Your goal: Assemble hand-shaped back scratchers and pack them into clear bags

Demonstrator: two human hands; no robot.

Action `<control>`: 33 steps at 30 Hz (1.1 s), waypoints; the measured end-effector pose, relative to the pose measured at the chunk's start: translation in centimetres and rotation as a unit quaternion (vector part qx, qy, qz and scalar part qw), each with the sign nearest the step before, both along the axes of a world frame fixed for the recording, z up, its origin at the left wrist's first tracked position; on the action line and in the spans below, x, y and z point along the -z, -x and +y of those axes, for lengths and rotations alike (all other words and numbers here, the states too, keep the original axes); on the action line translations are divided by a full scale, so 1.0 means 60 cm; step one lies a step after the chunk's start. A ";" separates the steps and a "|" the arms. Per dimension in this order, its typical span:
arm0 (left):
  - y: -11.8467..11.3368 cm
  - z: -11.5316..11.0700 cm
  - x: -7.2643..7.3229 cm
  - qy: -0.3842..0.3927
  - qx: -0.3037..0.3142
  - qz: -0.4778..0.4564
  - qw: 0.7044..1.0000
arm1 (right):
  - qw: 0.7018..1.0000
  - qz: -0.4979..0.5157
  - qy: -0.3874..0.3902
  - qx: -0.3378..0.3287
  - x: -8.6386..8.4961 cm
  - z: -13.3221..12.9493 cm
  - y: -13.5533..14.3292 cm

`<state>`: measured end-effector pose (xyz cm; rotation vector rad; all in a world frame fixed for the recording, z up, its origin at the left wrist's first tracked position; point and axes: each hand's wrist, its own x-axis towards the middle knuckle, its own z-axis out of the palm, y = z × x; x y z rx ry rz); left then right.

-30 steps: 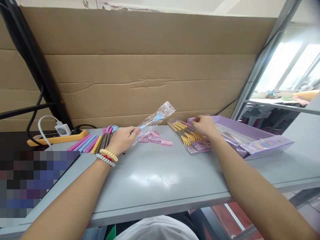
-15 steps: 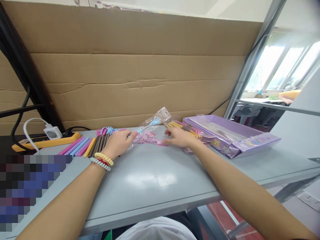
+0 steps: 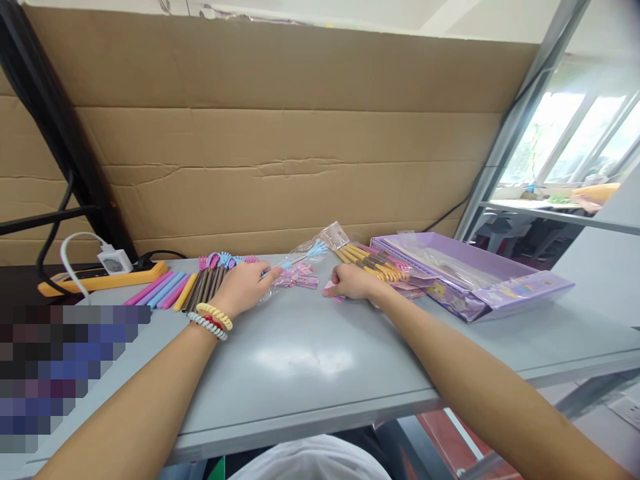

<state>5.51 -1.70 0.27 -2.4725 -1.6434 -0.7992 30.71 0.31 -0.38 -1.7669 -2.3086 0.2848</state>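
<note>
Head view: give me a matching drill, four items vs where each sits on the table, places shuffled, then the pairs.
Items:
1. blue back scratcher in clear bag
2. purple tray
3. orange power strip
4. pink card

Places:
A. far left edge, charger plugged in
B. under the right hand fingers
C. held by the left hand, tip raised off the table
D. right side, beside the yellow scratcher pile

Pairs: 1-C, 2-D, 3-A, 4-B
</note>
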 end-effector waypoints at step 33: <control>-0.005 -0.009 0.000 0.036 0.058 0.017 0.998 | 0.884 0.302 -0.309 0.176 -0.013 0.011 -0.052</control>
